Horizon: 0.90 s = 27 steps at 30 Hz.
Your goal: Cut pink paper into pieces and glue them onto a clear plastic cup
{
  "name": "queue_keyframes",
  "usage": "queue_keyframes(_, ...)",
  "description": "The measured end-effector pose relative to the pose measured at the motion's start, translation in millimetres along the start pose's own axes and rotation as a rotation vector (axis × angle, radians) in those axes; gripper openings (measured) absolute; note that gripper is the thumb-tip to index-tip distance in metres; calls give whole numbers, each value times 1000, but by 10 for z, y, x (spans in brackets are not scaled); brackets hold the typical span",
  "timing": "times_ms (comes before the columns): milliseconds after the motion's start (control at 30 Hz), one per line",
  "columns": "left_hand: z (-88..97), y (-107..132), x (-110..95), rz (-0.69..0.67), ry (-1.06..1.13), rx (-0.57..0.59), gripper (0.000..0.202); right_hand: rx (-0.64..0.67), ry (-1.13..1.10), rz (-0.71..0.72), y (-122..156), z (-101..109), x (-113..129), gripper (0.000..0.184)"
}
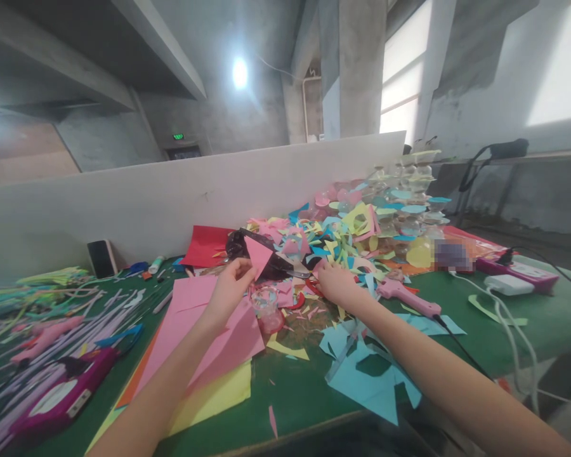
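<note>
My left hand (233,284) is closed, pinching a folded-looking pointed piece of pink paper (258,255) upright above the table. Just to its right, my right hand (337,282) is closed around the handles of a pair of scissors (299,274), whose blades point left toward the pink piece. Most of the handles are hidden by my fingers. Below the hands stands a small clear plastic cup (266,303) with pink bits about it. Pink sheets (233,330) lie under my left forearm, on top of yellow paper (214,393).
Coloured paper scraps (333,235) are heaped at the back, beside stacked clear cups (409,209). A pink glue gun (412,298) and cut blue paper (366,374) lie right. Purple power strips (66,393), a phone (101,258) and thin sticks lie left. White cables (509,324) trail off right.
</note>
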<state>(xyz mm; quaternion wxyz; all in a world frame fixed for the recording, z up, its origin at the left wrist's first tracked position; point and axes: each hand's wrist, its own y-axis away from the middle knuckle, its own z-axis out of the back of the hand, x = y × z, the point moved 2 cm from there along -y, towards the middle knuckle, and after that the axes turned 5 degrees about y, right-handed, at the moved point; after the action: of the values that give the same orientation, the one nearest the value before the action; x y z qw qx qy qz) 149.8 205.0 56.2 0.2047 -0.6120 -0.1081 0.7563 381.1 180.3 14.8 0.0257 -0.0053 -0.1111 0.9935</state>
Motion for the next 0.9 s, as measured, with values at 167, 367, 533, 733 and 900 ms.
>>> queue_keyframes(167, 76, -100, 162, -7, 99, -59, 32, 43, 54, -34, -27, -54, 1, 34)
queue_keyframes(367, 131, -115, 164, 4, 105, -125, 31, 33, 80, -113, -24, -25, -3, 50)
queue_keyframes(533, 140, -113, 162, -1, 109, -144, 33, 11, 77, -146, -20, 53, -21, 49)
queue_keyframes(733, 146, -134, 232, -1, 90, -133, 36, 0, 51, -141, -81, 78, -60, 24)
queue_keyframes(900, 142, -138, 249, 9, 77, -138, 37, -77, 42, -222, -114, 156, -153, 25)
